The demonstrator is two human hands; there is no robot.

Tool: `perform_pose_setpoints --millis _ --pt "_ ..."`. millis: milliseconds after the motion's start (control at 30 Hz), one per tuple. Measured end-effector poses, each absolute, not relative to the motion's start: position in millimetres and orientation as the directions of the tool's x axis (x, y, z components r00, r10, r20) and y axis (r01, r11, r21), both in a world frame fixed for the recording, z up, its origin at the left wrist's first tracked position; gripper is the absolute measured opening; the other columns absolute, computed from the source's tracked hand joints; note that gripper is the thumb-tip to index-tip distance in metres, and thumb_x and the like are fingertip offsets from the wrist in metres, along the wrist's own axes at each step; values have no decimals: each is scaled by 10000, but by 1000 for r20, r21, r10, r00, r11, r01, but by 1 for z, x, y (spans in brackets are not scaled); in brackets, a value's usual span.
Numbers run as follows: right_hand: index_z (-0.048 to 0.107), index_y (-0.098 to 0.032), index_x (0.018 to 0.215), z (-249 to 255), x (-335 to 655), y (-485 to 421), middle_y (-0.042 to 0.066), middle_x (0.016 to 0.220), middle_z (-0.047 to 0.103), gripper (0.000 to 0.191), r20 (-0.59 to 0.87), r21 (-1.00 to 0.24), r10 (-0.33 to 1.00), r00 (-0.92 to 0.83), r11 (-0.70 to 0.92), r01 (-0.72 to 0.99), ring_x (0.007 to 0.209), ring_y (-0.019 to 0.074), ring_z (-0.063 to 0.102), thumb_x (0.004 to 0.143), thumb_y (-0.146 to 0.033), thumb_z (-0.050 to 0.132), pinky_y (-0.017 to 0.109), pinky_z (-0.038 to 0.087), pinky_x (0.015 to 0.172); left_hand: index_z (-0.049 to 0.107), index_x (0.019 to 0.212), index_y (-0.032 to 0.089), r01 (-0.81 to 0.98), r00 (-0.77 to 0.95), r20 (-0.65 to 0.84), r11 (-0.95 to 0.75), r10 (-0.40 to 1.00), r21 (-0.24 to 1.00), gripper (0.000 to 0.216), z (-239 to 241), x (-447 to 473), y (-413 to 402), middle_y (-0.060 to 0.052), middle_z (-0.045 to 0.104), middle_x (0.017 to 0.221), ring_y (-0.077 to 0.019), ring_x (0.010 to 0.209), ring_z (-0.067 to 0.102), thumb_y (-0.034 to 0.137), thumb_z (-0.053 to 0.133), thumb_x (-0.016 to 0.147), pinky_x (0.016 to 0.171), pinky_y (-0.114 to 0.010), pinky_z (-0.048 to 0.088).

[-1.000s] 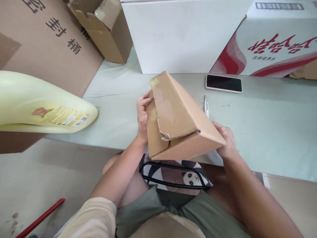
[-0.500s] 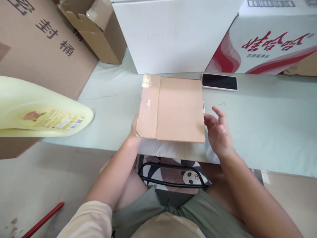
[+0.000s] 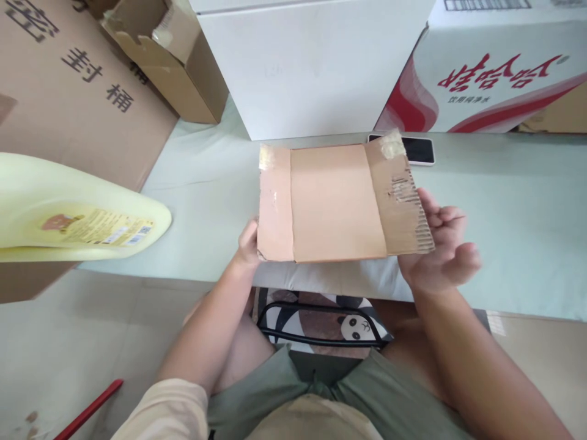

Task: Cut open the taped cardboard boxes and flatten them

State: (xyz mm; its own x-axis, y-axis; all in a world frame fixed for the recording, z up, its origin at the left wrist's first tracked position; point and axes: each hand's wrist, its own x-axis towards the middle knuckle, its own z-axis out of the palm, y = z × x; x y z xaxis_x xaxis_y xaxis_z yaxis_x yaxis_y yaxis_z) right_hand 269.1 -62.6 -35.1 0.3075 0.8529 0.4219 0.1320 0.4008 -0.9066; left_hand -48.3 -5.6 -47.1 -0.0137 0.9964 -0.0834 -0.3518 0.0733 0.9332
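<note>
A piece of brown cardboard, creased into a middle panel and two side flaps, lies between my hands above the covered table. Its right flap is tilted outward, with torn, ribbed edges and a bit of tape at the top corner. My left hand grips the cardboard at its left edge, fingers partly hidden under it. Beside the right flap is my right hand, palm turned up and fingers loosely spread, the flap's edge resting against it. The flap's top corner covers part of a phone.
A pale yellow bottle lies at the left. Behind stand a large brown carton, a small open carton, a white box and a red-and-white water carton. A panda-print stool is between my legs.
The right flap has swung outward to the right, uncovering its torn inner side. My right hand has moved right and turned palm up. My left hand keeps its hold.
</note>
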Motion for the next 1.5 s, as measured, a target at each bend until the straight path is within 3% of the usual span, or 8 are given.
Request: perform_pose_setpoints --millis 200,433,633,867,1033,1267,1400,1500 --pt "360 -402 1625 -46 266 -74 132 1764 395 902 363 -912 919 151 318 258 1630 419 424 882 -874 560 714 489 1209 580 606 253 -282 -80 36 -57 996 958 572 -47 -46 -7 -31 565 572 -320 826 746 762 830 677 619 -389 601" --pt "-49 -471 1732 -46 264 -80 144 1641 564 1255 152 -951 988 -14 150 270 1444 367 650 846 -688 813 637 632 1073 535 576 242 -258 -238 43 -106 970 960 650 -66 -54 -6 7 547 582 -196 636 624 810 834 678 557 -315 490" --pt "197 -442 1668 -43 257 -76 136 1544 609 1087 205 -959 976 72 186 214 1301 329 722 826 -585 870 528 679 979 648 657 236 -258 -263 11 -81 965 963 513 -64 -48 3 -18 664 672 -251 786 717 721 785 753 676 -341 564" --pt "619 -280 1384 -41 258 -70 -14 848 717 696 136 -973 921 366 55 224 764 193 731 769 -458 893 311 622 705 762 790 219 -218 -165 203 -237 965 947 488 -49 -46 -4 -14 723 712 -224 763 743 699 707 862 702 -317 603" --pt "770 -206 893 -44 260 -68 75 869 780 521 162 -982 879 449 98 163 852 259 764 883 -722 697 385 634 777 811 925 222 -112 122 192 -179 974 978 723 -48 -43 -19 -94 807 801 -332 948 829 909 776 703 885 -436 678" --pt "810 -221 1074 -44 258 -71 79 1113 827 453 138 -986 864 485 74 149 1084 276 777 960 -643 691 422 623 981 792 995 200 -55 88 119 -114 989 992 682 -41 -42 -23 -93 823 839 -316 951 830 811 864 702 819 -371 668" --pt "800 -248 1060 -42 259 -70 55 1152 816 364 117 -993 863 492 94 70 1120 249 760 960 -587 717 387 606 1018 761 825 231 -250 92 37 -13 995 968 689 -35 -46 -20 -65 733 655 -348 900 823 908 634 794 779 -427 664" --pt "787 -263 1023 -39 257 -67 36 1054 804 293 92 -992 868 487 121 -28 1097 245 763 937 -540 744 379 623 992 771 850 241 -198 -17 8 -11 1000 980 406 -34 -48 -11 -30 739 674 -300 836 800 637 798 766 783 -409 652"
